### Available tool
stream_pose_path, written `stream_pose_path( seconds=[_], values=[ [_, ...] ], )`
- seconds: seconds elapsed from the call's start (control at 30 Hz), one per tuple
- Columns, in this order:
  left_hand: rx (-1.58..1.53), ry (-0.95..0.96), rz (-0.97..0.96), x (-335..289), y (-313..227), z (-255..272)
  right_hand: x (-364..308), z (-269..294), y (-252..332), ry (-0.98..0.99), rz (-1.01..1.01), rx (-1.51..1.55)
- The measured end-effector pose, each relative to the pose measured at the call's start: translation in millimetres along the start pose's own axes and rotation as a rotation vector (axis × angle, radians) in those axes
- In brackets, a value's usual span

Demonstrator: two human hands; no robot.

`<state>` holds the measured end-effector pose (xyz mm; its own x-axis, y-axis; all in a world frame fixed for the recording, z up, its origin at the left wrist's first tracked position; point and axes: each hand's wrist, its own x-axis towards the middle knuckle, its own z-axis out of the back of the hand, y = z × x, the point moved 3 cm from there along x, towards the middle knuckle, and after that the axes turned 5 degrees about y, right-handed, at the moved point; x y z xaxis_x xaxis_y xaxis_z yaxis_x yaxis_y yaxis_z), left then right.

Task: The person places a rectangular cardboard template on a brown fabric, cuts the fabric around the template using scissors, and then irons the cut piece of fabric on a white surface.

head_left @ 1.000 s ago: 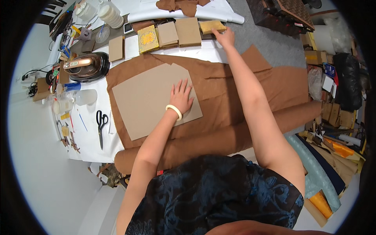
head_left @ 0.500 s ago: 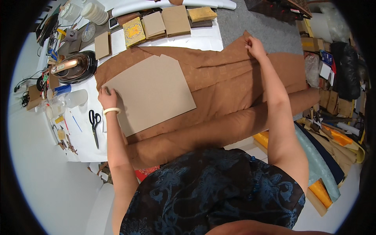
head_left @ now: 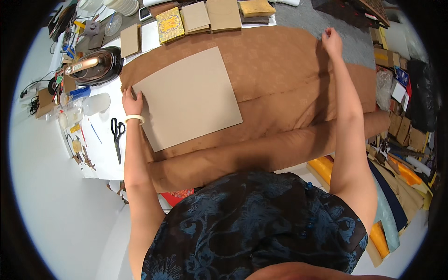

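Observation:
Brown patterned fabric point(head_left: 280, 60) lies spread across the table, its near side wound into a long roll point(head_left: 261, 149). On its left part rests a flat sheet of grey-beige cardboard point(head_left: 191, 98). My left hand point(head_left: 131, 101), with a pale bangle at the wrist, lies at the cardboard's left corner, thumb apart from the fingers. At the far right my right hand point(head_left: 332, 43) is closed, pinching the fabric's far edge. Its fingertips are partly hidden. Black-handled scissors point(head_left: 117, 137) lie just left of my left forearm.
An iron point(head_left: 95, 67) stands on its base at the left. Along the back are a yellow patterned box point(head_left: 170, 25), small board pieces point(head_left: 224, 16) and a yellow sponge point(head_left: 256, 8). Fabric rolls point(head_left: 389, 219) and cardboard boxes point(head_left: 406, 128) crowd the right side.
My right hand has moved farther out and to the right, drawing the fabric's far edge with it. The folds there have flattened out. My left hand stays at the cardboard's corner.

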<state>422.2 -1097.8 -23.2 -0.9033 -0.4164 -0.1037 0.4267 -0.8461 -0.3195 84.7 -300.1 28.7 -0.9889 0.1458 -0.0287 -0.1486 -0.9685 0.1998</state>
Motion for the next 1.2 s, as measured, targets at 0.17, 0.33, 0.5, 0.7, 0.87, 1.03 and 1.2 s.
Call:
stream_pose_path(
  seconds=[0.17, 0.33, 0.5, 0.7, 0.87, 1.03, 1.2],
  values=[
    [-0.088, -0.12, -0.005, -13.9, 12.4, 5.5, -22.2, -27.7, -47.3, 0.111, -0.472, -0.064],
    [-0.079, 0.004, 0.064, -51.9, 10.6, -3.8, -24.7, -19.8, -13.7, 0.493, -0.366, -0.033],
    [-0.096, 0.059, 0.064, -39.3, -5.2, -5.2, -2.4, -21.9, -42.2, 0.165, -0.193, 0.217],
    [-0.091, 0.018, 0.084, -58.6, -19.6, 7.5, 20.7, -21.4, -40.0, 0.047, -0.096, 0.362],
    [-0.214, -0.118, 0.061, -74.6, -18.3, 1.2, 30.5, -1.8, -47.9, -0.191, 0.015, 0.243],
    [-0.434, -0.178, 0.228, -105.9, 0.1, -1.3, -61.9, 15.8, 76.8, -0.48, 0.494, 0.044],
    [-0.369, -0.184, 0.343, -123.2, 9.5, -13.4, -276.7, -57.5, 201.7, 0.645, 0.285, 0.569]
  ],
)
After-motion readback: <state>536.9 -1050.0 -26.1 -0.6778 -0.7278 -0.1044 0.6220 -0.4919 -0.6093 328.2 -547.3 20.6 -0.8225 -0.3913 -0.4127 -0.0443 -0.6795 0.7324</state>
